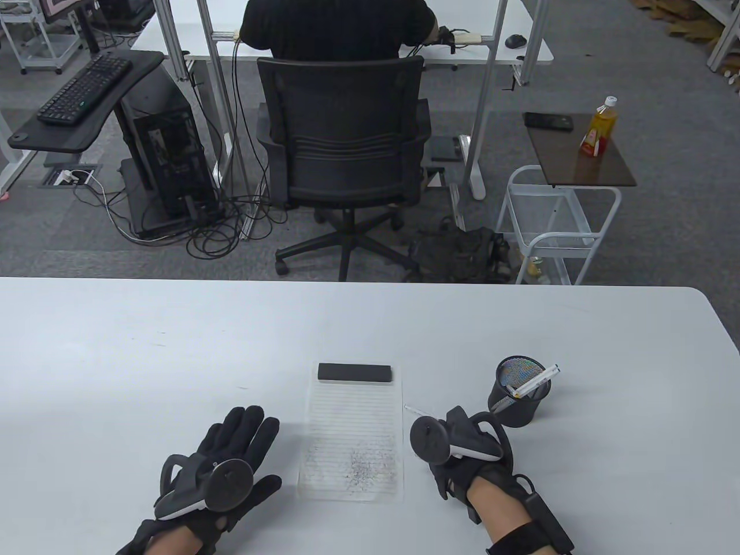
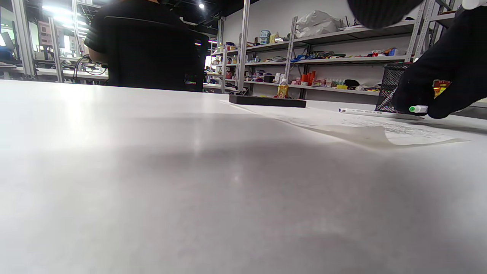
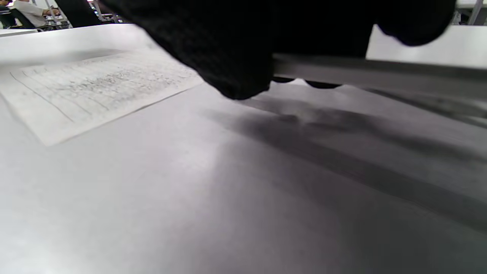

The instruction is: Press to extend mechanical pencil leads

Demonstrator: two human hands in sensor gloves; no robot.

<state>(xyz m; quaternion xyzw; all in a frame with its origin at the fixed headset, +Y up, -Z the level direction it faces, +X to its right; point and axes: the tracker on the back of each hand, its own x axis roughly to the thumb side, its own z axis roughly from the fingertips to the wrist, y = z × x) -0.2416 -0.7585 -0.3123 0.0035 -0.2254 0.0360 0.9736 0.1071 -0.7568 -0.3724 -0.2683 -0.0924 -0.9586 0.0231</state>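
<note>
White plastic, slim and light, the mechanical pencil [image 2: 374, 112] is lying low at the right hand [image 1: 462, 457], just right of the lined paper [image 1: 352, 433], its pointed end [image 1: 411, 409] sticking out toward the far side of the desk [image 1: 115, 347] and its green-capped end [image 2: 417, 109] showing at the fingers in the left wrist view. That grip is curling round the barrel, clamped on the pencil, though the fingertips themselves are hiding under the tracker from above. The barrel is looking stiff but smooth and likely slippery, and the lead will probably snap easily, so holding mid-barrel with the thumb free for the green button seems the sound choice. The left hand [image 1: 231, 457] is resting flat on the desk with fingers spread, holding nothing, left of the paper. A black mesh pen cup [image 1: 517, 393] is standing near, beyond the right hand, with more pencils [image 1: 537, 380] leaning out of it. A black block [image 1: 354, 373] is weighing down the paper's far edge. The desk is looking smooth, white and hard. Beyond it a person is sitting in a black office chair [image 1: 344, 150], facing away.
</note>
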